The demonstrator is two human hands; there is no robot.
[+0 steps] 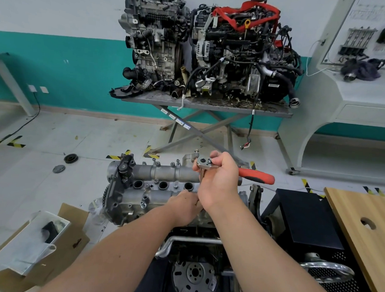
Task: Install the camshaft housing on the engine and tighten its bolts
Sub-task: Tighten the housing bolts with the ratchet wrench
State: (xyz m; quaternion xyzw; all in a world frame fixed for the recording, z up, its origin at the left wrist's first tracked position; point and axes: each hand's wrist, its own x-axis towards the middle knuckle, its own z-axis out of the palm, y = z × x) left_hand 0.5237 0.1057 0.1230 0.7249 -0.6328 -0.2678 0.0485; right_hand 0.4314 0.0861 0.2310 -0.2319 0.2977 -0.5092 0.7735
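Tightening appears under way: grey cast-aluminium camshaft housing [163, 177] sits seated; my right hand [218, 180] grips the red-handled ratchet wrench [252, 173], left hand [184, 206] grip undeterminable, several bolts remaining.

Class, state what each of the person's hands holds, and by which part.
The right hand grips the red-handled steel ratchet wrench just behind its head. The left hand curls low around its extension shaft, though the grip is partly hidden.

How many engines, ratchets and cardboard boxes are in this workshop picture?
Engines: 3 (front, back left, back right)
Ratchets: 1
Cardboard boxes: 1
Total: 5
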